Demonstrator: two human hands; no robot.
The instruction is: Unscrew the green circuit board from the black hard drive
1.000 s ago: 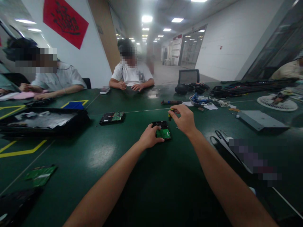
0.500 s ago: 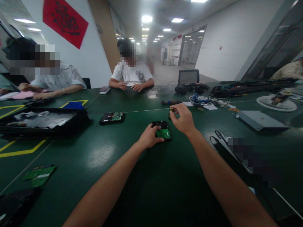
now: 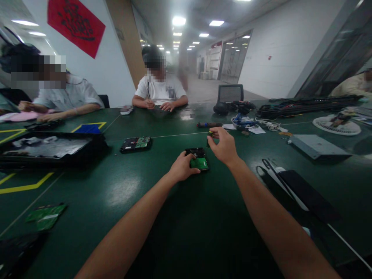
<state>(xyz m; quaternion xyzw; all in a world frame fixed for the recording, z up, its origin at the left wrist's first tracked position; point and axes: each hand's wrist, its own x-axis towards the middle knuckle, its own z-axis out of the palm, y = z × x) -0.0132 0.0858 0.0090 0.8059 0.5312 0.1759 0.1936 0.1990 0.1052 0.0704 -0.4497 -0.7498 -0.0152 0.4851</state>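
In front of me on the green table lies a hard drive [image 3: 200, 162], its green circuit board facing up. My left hand [image 3: 183, 166] grips its left side, thumb at the near edge and fingers along the far side. Just right of the drive, my right hand [image 3: 223, 145] is raised with thumb and fingertips pinched around a small screwdriver [image 3: 210, 133], dark with a yellow part. Its lower tip is hard to make out, and it is apart from the drive. Another hard drive [image 3: 136, 144] rests farther left.
A black tray [image 3: 95, 145] stands at left, with loose green circuit boards [image 3: 48, 216] nearer me. To the right are a grey metal box [image 3: 319, 146], a dark phone-like slab [image 3: 308, 193] and cables [image 3: 244, 121]. A dark cylindrical tool [image 3: 207, 125] lies ahead. Co-workers sit across the table.
The view has shifted slightly, so everything sits a little farther left. Both hands keep their grips, with hardly any movement relative to the hard drive.
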